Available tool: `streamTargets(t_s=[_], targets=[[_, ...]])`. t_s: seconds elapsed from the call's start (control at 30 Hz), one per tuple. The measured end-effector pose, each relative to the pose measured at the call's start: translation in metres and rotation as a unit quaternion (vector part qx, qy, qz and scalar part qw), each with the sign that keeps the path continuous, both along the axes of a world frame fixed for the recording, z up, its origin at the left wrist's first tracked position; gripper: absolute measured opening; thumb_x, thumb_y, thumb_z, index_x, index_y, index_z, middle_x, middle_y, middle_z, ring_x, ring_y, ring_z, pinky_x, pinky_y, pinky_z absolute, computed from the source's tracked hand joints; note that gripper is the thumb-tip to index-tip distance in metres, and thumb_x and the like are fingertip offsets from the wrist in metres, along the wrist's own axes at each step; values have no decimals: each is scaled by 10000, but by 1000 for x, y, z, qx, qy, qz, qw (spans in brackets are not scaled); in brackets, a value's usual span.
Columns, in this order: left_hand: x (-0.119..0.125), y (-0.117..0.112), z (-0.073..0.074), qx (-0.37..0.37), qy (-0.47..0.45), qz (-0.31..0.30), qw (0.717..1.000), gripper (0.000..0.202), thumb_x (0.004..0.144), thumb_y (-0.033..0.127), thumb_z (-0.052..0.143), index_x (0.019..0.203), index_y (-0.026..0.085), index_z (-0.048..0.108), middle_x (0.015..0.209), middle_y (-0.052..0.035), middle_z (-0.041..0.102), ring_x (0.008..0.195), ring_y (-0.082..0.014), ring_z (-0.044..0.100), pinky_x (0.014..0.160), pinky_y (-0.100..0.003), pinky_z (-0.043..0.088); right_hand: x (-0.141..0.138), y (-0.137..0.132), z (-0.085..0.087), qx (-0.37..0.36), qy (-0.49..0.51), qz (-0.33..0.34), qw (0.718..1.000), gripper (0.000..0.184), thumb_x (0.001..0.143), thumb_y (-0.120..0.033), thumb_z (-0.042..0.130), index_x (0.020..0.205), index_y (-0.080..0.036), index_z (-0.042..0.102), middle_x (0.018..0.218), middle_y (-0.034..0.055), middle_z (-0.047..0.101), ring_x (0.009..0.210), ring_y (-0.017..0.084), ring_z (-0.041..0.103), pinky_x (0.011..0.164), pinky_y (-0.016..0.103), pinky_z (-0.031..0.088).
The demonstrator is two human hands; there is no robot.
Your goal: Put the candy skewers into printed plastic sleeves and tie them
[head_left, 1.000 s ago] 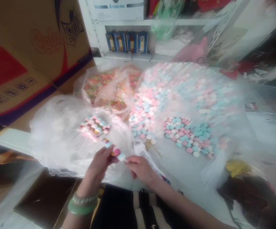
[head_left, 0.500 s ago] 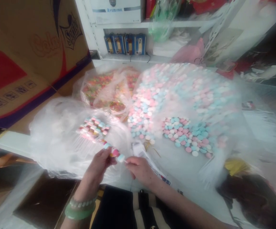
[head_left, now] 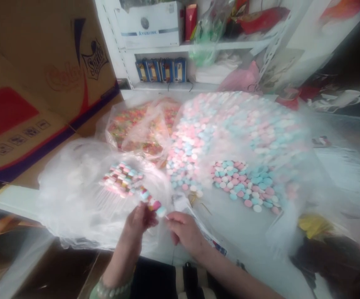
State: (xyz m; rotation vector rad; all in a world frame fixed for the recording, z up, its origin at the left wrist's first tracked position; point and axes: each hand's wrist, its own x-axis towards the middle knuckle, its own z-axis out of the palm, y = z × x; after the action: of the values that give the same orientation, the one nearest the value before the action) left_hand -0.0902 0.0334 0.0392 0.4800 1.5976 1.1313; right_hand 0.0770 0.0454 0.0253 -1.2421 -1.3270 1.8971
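My left hand [head_left: 139,222] is closed round a short stick of stacked pink, blue and white candy discs [head_left: 152,203]. Just to its right, my right hand [head_left: 183,228] pinches at the end of that stick with fingers together; what lies between them is too small to make out. Behind my left hand a pile of similar finished candy sticks [head_left: 121,178] rests in a clear plastic bag [head_left: 74,187]. Loose pastel discs [head_left: 245,187] lie on the white table [head_left: 245,236] to the right, spilling from a big clear bag of discs [head_left: 236,124].
A second bag of orange and red sweets [head_left: 139,124] sits at the back. A large cardboard box [head_left: 27,74] stands on the left. White shelves [head_left: 180,50] with boxes and bags run along the back. Something yellow [head_left: 312,224] lies at the right.
Both hands stay together on the candy stick, which has tilted slightly upward. The view has dropped a little, so everything sits lower in the picture.
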Motion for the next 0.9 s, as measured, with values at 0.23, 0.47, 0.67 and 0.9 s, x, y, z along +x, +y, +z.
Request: streamTargets(t_s=[0.23, 0.47, 0.67, 0.9], targets=[[9, -3, 0, 2, 28, 14, 999, 470, 537, 554, 852, 670, 143, 668, 593, -11, 618, 557, -137, 567, 583, -269, 439, -3, -2, 3, 33, -36, -9, 999, 226, 855, -258, 488, 642, -209, 545, 429, -57, 469, 454, 117, 452, 544, 233, 372], [16, -3, -12, 32, 32, 43, 998, 317, 608, 436, 806, 676, 158, 668, 601, -1, 606, 588, -141, 538, 622, -285, 443, -2, -3, -1, 44, -43, -22, 998, 211, 856, -272, 506, 667, -208, 575, 431, -61, 478, 462, 112, 467, 583, 235, 391], [1, -5, -18, 53, 111, -47, 991, 216, 705, 356, 711, 605, 187, 619, 572, 16, 567, 616, -142, 500, 657, -276, 411, 4, 6, 1, -77, 22, -44, 996, 183, 791, -334, 557, 668, -202, 584, 376, -64, 464, 358, 92, 323, 410, 236, 235], [1, -14, -13, 97, 379, -58, 918, 172, 745, 387, 676, 705, 221, 660, 695, 2, 639, 693, -180, 562, 718, -302, 439, 7, 11, -2, -156, 119, -75, 978, 149, 707, -327, 627, 710, -182, 594, 361, -77, 450, 326, 71, 274, 370, 230, 137]])
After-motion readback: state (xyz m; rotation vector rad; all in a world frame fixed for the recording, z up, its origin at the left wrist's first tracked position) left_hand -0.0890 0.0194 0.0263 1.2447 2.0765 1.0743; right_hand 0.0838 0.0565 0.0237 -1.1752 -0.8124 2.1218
